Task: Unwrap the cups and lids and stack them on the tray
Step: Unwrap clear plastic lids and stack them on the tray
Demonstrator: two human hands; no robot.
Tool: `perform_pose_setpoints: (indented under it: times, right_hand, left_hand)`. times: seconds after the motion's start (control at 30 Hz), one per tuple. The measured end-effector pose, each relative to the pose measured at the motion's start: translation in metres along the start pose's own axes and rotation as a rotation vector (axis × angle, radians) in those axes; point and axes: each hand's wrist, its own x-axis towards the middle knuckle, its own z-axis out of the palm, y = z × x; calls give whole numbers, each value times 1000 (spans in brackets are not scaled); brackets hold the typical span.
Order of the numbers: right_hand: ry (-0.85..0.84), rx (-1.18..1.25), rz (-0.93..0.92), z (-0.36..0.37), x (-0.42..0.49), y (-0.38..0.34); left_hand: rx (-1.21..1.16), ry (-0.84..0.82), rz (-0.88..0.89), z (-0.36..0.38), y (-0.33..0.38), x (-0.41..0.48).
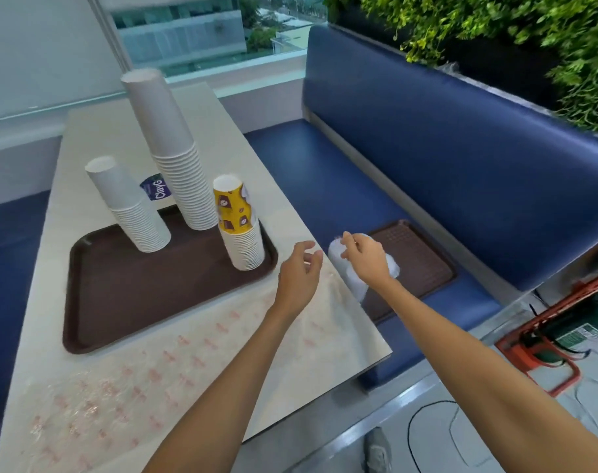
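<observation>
Over bench tray point(424, 261), R hand point(367, 259) pinches lid pack point(357, 290).

Café booth: blue bench point(427, 138), serving tray point(137, 295)

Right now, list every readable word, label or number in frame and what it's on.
"ClayG": purple label on the table.
Red repeated print on the clear wrap: too blurred to read.
Label on the green cylinder: too small to read.
Yellow cup: pictures only, no legible words.
Wrapped white stack under the right hand: no print visible.
</observation>
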Motion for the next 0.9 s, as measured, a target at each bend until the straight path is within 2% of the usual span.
perform_pose_setpoints:
  times: [0.23,0.4,0.57,0.73,0.9]
  right_hand:
    - [-93,-60,99,-59,76,71]
    - [-155,-56,167,-80,134,127]
    - [-346,88,347,-48,171,183]
    - [-486,258,582,5,184,217]
    - [-529,428,685,39,186,239]
  left_hand:
    - [-43,-54,-142,102,21,67]
    - [-67,-46,-371,166,10,121]
    - [38,-10,-588,206,-37,152]
    - [169,-51,-696,236,-80,160]
    - [248,-61,-716,260,-108,161]
